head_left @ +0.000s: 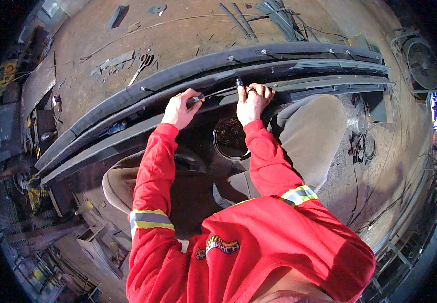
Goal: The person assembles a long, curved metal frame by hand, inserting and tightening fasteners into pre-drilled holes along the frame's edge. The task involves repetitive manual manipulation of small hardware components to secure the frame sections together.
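Both my hands are closed on a hand tool that looks like a socket wrench (220, 94), with a dark grip, thin bright shaft and dark upright end piece. My left hand (181, 107) wraps the grip. At the other end, my right hand (253, 103) has its thumb against the end piece and its fingers curled by the metal. The tool lies over long, curved dark metal bars (178, 76), placed side by side across the front of me. Several bolts (264, 52) stick up along them. What the end piece sits on is hidden.
Between my knees stands a round tin (231, 140) with small dark pieces inside. Snips (143, 67) and scrap lie beyond the bars. Metal strips (280, 20) lie at the far side. A round fan (422, 63) stands right; a cable (352, 182) crosses the floor.
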`<action>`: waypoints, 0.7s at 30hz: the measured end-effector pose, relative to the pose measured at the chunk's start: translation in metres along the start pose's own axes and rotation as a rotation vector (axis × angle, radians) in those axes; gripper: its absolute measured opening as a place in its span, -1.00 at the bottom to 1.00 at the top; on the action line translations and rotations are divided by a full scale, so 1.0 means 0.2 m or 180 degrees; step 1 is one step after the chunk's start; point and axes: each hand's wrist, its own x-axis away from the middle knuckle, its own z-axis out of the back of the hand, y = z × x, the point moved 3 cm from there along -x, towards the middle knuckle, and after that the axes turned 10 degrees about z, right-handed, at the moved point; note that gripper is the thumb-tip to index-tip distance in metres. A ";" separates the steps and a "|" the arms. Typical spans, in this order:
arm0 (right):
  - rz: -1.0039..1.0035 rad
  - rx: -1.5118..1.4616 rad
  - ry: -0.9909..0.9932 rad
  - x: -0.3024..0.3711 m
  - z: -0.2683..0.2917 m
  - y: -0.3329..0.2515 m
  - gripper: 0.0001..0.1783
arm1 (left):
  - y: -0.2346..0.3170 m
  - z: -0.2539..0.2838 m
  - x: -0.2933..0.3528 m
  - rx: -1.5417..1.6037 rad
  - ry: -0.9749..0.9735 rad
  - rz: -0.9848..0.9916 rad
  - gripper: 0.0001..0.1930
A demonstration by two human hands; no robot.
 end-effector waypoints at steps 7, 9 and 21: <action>0.0009 0.0053 -0.0010 0.00 0.00 0.01 -0.67 | 0.01 0.01 -0.01 0.0030 -0.0160 0.0125 -0.74; -0.0005 0.0043 -0.0024 0.00 0.00 0.00 -0.67 | -0.01 0.01 -0.01 0.0080 -0.0104 0.0060 -0.73; 0.0101 -0.0065 -0.0089 0.01 0.02 0.01 -0.68 | 0.07 -0.02 -0.05 -0.0090 0.0071 -0.0081 -0.73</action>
